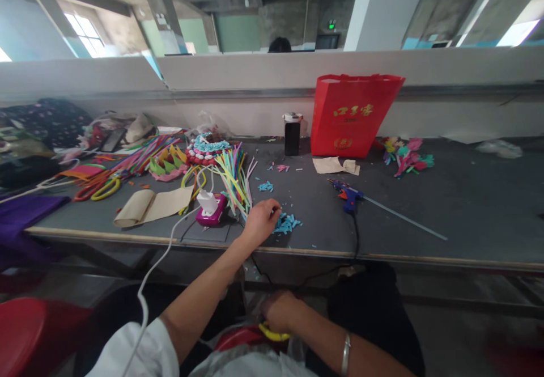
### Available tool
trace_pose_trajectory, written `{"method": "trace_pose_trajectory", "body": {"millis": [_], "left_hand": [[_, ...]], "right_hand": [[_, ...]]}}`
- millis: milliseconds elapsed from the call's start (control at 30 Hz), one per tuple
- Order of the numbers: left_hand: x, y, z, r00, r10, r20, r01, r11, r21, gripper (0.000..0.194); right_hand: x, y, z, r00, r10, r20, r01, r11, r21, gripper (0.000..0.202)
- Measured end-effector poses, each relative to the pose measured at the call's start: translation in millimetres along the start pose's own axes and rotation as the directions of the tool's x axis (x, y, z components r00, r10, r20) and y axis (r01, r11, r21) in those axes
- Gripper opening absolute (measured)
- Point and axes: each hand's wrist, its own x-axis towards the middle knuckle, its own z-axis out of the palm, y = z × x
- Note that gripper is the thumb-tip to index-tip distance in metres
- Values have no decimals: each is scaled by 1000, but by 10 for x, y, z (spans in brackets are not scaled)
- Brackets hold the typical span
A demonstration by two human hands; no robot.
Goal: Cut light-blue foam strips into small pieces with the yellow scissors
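Near the front edge of the table [480, 207], left hand [261, 219] at the larger pile of blue pieces [288, 224], fingers curled and either touching or just above; cannot tell whether pinching a piece or holding nothing. Down at the lap, right hand [283, 312] with fingers closed around a yellow handle [274, 334], apparently of scissors, too blurred to be sure.

Could spill blue pieces to the floor with one careless drag of the wrist, given a pile so close to the edge. Could mix in the smaller blue pile [266, 186] with too wide a sweep. Could nick skin or cloth below the table, if indeed gripping blades there. Could snag the white cable [170, 246] crossing the left sleeve — and so jerk the charger [207, 201] on the purple power block [217, 211]. Likewise with the black cord [357, 232] of the glue gun [352, 198]: by a knee catch, perhaps.

As for writing, on the red bag [355, 119], large gold characters, seemingly 口子窖; lower down, smaller marks and a wreath-like emblem, unreadable. High at the back, a lit green sign [331, 24], also illegible.
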Motion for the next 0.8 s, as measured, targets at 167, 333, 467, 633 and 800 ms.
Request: {"method": "trace_pose_trajectory", "body": {"millis": [167,333,467,633,800], "left_hand": [[-20,9,-93,990,-104,-93,86,978,-189,6],[116,-20,-156,971,-205,-120,131,883,-450,9],[373,-47,-198,959,-272,-79,152,730,-666,13],[783,-141,-194,946,-323,-40,132,493,-860,19],[1129,-251,22,943,-332,-5,99,295,-950,24]], "right_hand": [[-91,-19,-68,999,-20,-37,20,1000,15,30],[-323,97,-177,996,-12,-89,20,995,96,31],[-796,364,-246,985,-11,-172,67,945,320,31],[-1378,684,-436,925,186,-331,130,663,738,26],[-1079,1046,-993,728,381,-570,375,474,797,53]]}}
